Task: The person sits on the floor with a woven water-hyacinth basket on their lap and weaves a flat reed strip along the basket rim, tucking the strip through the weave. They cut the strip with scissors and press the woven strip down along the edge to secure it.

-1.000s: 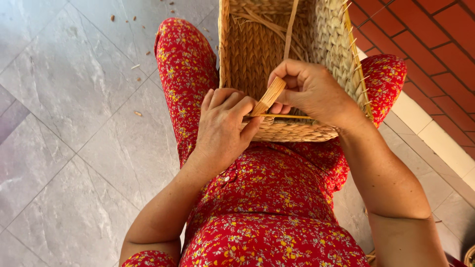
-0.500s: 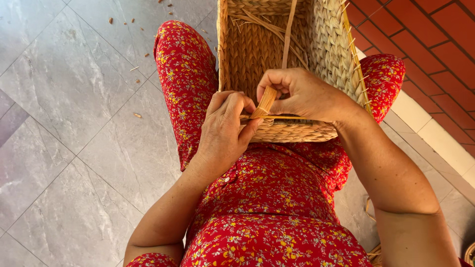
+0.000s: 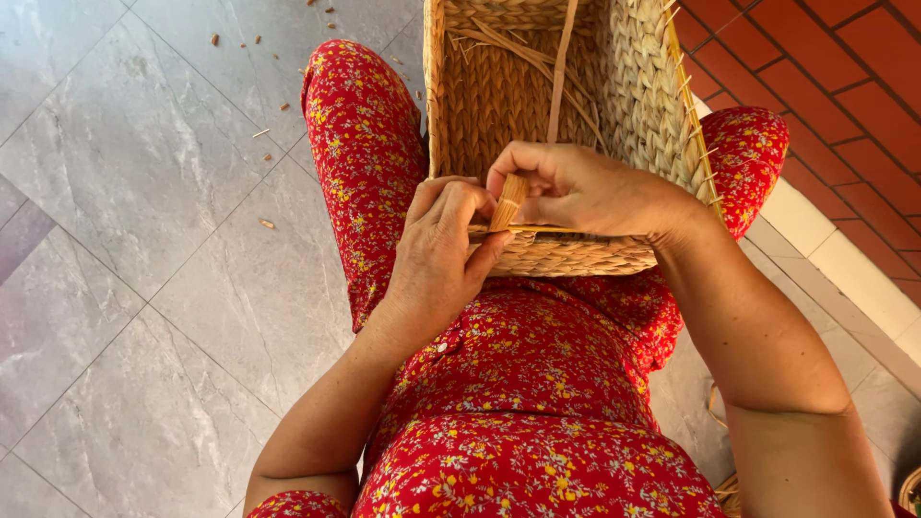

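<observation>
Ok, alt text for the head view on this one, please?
Seen from above, a seated person's left hand and right hand pinch a flat straw strip at the near rim of a rectangular woven basket resting on their lap. They wear red floral clothing; grey floor tiles carry scattered straw bits.

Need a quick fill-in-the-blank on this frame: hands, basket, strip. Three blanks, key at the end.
1. The woven basket rests on the person's ____.
2. The left hand and right hand both pinch a flat tan strip at the basket's near ____.
3. Bits of fibre lie scattered on the grey ____ floor.

Missing words: lap; rim; tiled
</observation>
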Demonstrator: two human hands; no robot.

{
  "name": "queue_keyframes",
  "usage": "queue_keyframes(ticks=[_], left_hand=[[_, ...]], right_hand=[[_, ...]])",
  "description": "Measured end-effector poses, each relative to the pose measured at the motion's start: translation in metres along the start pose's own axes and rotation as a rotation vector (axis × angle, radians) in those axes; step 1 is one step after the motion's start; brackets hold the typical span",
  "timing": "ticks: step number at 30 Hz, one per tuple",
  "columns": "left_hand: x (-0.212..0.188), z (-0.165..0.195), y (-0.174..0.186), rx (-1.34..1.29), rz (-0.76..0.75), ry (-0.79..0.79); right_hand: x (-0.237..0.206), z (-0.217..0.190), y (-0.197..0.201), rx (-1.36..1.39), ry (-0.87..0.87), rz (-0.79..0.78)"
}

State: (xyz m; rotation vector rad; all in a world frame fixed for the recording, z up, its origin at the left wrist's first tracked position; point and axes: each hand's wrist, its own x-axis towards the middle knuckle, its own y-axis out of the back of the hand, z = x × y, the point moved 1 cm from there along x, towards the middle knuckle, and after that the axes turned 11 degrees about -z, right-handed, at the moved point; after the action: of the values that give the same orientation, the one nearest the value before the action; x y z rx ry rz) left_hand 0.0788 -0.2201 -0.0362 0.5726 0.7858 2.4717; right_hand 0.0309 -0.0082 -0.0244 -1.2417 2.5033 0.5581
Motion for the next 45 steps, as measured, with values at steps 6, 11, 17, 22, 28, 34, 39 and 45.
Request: queue_keyframes(ticks=[6,11,17,22,28,34,39,45], left_hand=[[0.002,-0.006,0.001,-0.081,-0.026,0.018],[0.004,-0.009,0.010,-0.075,-0.053,-0.049],[0.004,-0.009,0.014,-0.138,-0.045,-0.071],[0.005,-0.011,0.011,-0.117,-0.029,-0.057],[0.010,-0.008,0.005,-0.009,0.019,0.010],[0.012,-0.009,0.005,0.019,0.006,0.021],[0.012,-0.007,0.005,-0.027,0.009,0.018],[0.012,-0.002,0.009,-0.050,0.017,0.010]], right_hand=[[0.002,0.005,-0.004,0.110,0.068,0.037],[-0.016,0.003,-0.002,0.086,0.158,0.254],[-0.055,-0.002,-0.063,-0.568,0.261,0.918],[-0.039,0.013,-0.087,-0.773,0.333,0.976],[-0.028,0.018,-0.083,-0.867,0.427,1.009],[-0.021,0.022,-0.084,-0.988,0.449,0.994],[-0.013,0.029,-0.083,-1.027,0.427,1.032],[-0.035,0.023,-0.081,-0.691,0.497,0.767]])
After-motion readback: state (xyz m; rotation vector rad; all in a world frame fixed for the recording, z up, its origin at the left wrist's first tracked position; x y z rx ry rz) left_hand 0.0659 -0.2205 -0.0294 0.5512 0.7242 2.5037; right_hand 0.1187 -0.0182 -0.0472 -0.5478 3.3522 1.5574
